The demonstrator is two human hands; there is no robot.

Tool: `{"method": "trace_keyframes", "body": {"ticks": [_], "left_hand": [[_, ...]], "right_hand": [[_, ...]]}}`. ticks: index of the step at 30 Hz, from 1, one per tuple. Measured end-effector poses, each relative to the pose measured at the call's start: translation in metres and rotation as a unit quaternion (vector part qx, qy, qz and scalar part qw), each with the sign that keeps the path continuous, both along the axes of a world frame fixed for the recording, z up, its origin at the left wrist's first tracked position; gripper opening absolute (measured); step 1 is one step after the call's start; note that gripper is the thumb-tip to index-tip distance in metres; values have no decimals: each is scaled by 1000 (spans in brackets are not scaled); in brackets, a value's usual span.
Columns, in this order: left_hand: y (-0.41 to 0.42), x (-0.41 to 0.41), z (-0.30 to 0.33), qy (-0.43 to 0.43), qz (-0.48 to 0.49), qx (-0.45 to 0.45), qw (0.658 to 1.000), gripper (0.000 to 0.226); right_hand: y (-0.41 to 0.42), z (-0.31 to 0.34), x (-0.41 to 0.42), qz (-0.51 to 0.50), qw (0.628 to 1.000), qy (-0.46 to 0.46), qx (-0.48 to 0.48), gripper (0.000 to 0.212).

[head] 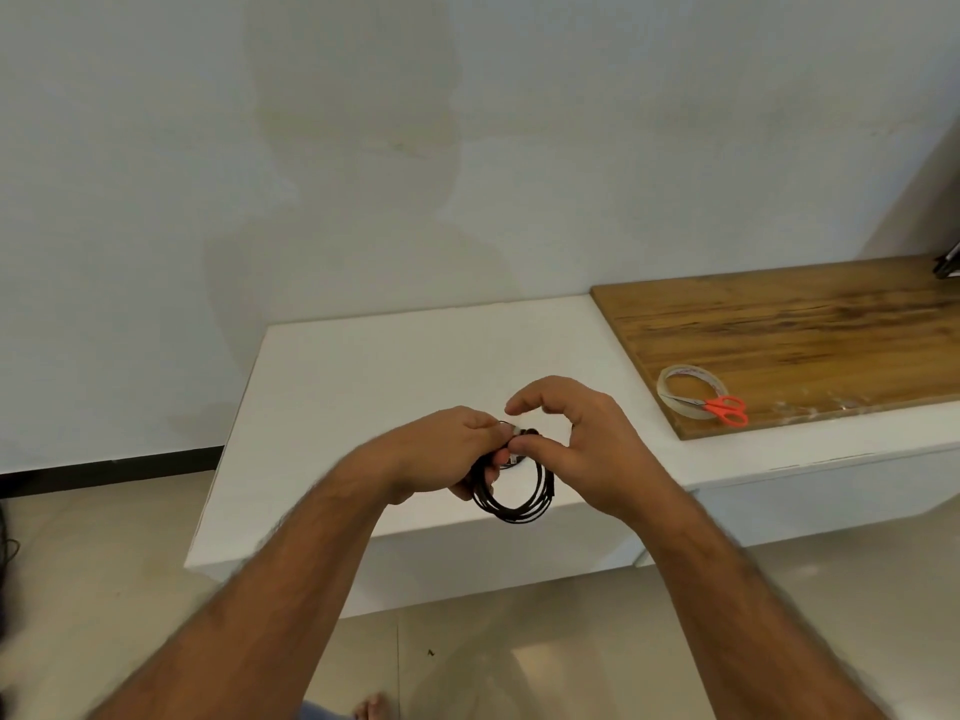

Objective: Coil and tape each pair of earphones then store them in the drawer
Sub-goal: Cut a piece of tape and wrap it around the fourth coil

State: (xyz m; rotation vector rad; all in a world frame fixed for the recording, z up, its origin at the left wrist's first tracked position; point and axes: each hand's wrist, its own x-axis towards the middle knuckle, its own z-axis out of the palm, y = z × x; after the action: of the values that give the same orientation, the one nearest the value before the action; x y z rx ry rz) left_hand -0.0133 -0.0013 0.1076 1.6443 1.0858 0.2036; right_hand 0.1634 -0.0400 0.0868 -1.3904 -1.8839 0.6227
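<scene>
- The person is holding a black coil of earphones (pixel 514 491) in front of the near edge of a white cabinet (pixel 395 387), close to the middle of the view and just toward 5 o'clock from centre.
- The left hand (pixel 441 454) is gripping the coil at its 10 o'clock side, with the fingers curled around the bunched loops and the thumb pressing on top.
- The right hand (pixel 582 449) is meeting the coil at its 12 o'clock point, where the thumb and a fingertip are pinching narrowly on a small pale piece that looks like tape; it is too small to tell for certain.
- The right index finger is arching up and away from the coil, spread wide from the thumb and touching nothing.
- The lower half of the coil is hanging free below both hands, toward 6 o'clock, over the cabinet's front edge.
- A roll of clear tape (pixel 688 389) is lying flat on a wooden board (pixel 805 324) at about 3 o'clock from the hands, well apart from them.
- Orange-handled scissors (pixel 724 407) are resting against the tape roll, with the blades lying across the roll and the handles pointing toward 4 o'clock.
- The wooden board is sitting on the white surface at 2 o'clock, against a pale wall (pixel 363 148).
- A bare foot (pixel 371 706) is showing on the tiled floor (pixel 519 641) at 6 o'clock, at the bottom edge of the view.
</scene>
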Motion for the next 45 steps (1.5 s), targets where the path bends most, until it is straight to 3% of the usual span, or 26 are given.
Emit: {"method": "trace_keyframes", "body": {"ticks": [6, 14, 19, 26, 35, 39, 45], "left_hand": [[0, -1, -2, -1, -26, -10, 1000, 41], [-1, 4, -5, 57, 19, -31, 998, 44], [-1, 3, -2, 19, 81, -123, 989, 42], [-2, 4, -2, -3, 102, -168, 980, 45], [-3, 5, -8, -96, 154, -263, 947, 33], [-3, 6, -12, -110, 190, -234, 947, 23], [-7, 8, -18, -97, 203, -95, 970, 24]], "right_hand": [[-4, 8, 4, 25, 993, 72, -85, 22], [-4, 1, 2, 3, 996, 11, -88, 21], [-5, 2, -2, -11, 998, -23, -61, 16], [-5, 3, -5, -12, 998, -43, -40, 12], [-5, 2, -2, -22, 999, -28, -24, 13], [-4, 0, -1, -22, 999, -18, -31, 15], [-2, -5, 0, -34, 998, 15, -50, 19]]}}
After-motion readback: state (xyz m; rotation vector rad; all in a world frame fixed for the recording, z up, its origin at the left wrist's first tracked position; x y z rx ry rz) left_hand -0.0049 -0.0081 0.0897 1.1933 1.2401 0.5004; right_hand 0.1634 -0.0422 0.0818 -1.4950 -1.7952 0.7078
